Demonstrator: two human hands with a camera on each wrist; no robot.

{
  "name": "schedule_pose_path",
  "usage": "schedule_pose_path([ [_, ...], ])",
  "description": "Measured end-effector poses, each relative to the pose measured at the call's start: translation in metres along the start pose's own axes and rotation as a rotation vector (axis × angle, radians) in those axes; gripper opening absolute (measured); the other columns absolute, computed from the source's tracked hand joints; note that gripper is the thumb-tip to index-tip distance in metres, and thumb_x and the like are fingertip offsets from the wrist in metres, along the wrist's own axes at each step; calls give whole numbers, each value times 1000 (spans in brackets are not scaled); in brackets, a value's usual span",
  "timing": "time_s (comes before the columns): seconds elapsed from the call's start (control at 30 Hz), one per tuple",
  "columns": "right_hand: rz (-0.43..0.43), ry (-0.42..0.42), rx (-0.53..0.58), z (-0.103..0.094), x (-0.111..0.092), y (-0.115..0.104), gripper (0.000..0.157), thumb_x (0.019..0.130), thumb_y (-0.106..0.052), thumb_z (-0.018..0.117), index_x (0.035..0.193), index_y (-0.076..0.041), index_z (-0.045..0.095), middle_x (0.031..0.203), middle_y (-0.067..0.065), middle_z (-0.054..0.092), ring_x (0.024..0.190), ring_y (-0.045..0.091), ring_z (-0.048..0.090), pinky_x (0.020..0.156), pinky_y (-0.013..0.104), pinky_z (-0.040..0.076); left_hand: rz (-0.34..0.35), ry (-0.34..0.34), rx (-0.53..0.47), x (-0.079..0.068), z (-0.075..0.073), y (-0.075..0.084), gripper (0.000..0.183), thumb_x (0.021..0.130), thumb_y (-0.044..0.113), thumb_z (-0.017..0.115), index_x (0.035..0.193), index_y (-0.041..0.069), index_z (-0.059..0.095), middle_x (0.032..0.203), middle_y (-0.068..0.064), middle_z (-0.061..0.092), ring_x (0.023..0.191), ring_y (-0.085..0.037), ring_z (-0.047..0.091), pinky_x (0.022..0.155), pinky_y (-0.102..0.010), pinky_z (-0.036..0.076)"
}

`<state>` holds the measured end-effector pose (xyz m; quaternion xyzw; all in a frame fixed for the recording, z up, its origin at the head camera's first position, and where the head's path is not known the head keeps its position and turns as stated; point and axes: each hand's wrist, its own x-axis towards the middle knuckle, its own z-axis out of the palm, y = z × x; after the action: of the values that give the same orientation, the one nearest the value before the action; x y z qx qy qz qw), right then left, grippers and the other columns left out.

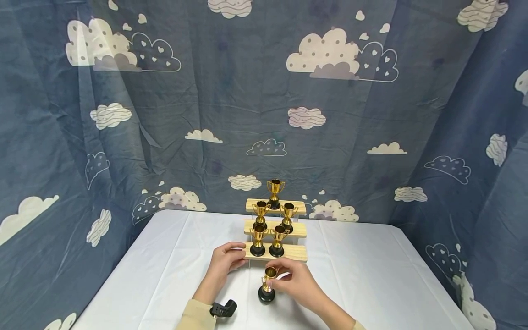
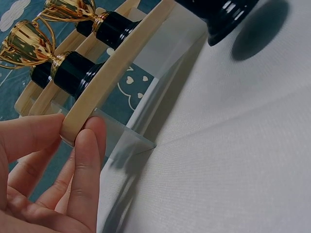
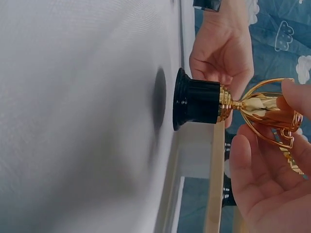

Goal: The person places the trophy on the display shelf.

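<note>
With thumb and fingers, my right hand (image 1: 298, 281) grips a small gold trophy cup (image 1: 268, 283) by its upper part. In the right wrist view its black base (image 3: 199, 101) hangs just above the cloth, over its shadow. My left hand (image 1: 225, 260) pinches the left end of the lowest shelf (image 2: 114, 73) of a three-tier wooden display stand (image 1: 294, 252). Matching trophies stand upright there: two on the lowest shelf, including one at the left (image 1: 258, 240), two on the middle shelf (image 1: 299, 229), and one on the top shelf (image 1: 251, 205).
A white cloth (image 1: 173, 266) covers the table beneath the stand. Clear supports (image 2: 131, 130) hold up the shelves. Behind and at both sides hangs a blue curtain (image 1: 247, 101) with cloud prints. A black device (image 1: 223, 309) is strapped on the left wrist.
</note>
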<state>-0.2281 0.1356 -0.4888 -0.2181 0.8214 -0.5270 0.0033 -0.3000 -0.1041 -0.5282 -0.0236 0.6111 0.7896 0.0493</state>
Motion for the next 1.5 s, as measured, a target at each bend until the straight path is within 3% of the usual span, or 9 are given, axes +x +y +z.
schedule_pose_path([
  [0.23, 12, 34, -23, -5, 1, -1, 32, 82, -28, 85, 111, -26, 72, 103, -7, 72, 90, 19, 70, 77, 35, 61, 4, -7, -6, 1, -1, -2, 34, 84, -1, 75, 117, -6, 68, 89, -13, 73, 75, -23, 73, 73, -32, 63],
  [0.47, 38, 75, -25, -13, 2, -4, 40, 81, -29, 86, 116, -17, 72, 97, -2, 70, 87, 23, 70, 77, 31, 60, 2, -3, -5, 1, 0, -1, 35, 83, -2, 74, 118, -7, 68, 89, -14, 74, 74, -23, 73, 72, -31, 62],
  [0.6, 74, 93, -27, -18, 1, -19, 36, 83, -20, 84, 116, -15, 72, 95, 3, 68, 84, 20, 69, 75, 30, 60, -2, 0, -2, 1, 0, -1, 35, 83, -2, 74, 117, -7, 68, 90, -14, 74, 75, -23, 73, 73, -31, 62],
  [0.83, 70, 153, -35, -23, 6, -8, 37, 82, -21, 85, 116, -16, 72, 101, -1, 68, 88, 22, 69, 78, 33, 60, -14, -14, 1, 0, -1, 3, 33, 85, -3, 73, 117, -7, 67, 91, -17, 73, 76, -24, 74, 76, -34, 62],
  [1.13, 78, 195, -12, -32, 4, -31, 36, 82, -9, 83, 117, -8, 72, 101, 3, 71, 89, 27, 68, 81, 37, 61, -13, -21, -2, 1, -2, 2, 34, 85, -3, 73, 118, -8, 67, 91, -15, 73, 77, -24, 73, 76, -34, 62],
  [1.37, 74, 233, -43, -39, 8, -11, 38, 80, -18, 86, 115, -16, 73, 102, -2, 70, 88, 20, 68, 79, 31, 61, -2, -11, 3, 0, -1, 1, 34, 85, 0, 75, 117, -6, 68, 89, -13, 73, 76, -22, 73, 75, -32, 62],
  [1.5, 57, 251, -48, -43, 9, -5, 37, 79, -20, 87, 113, -19, 74, 104, -3, 70, 88, 21, 67, 78, 33, 61, -3, -9, 2, -1, -1, 1, 34, 85, -1, 75, 117, -6, 68, 89, -13, 73, 77, -24, 73, 75, -33, 62],
])
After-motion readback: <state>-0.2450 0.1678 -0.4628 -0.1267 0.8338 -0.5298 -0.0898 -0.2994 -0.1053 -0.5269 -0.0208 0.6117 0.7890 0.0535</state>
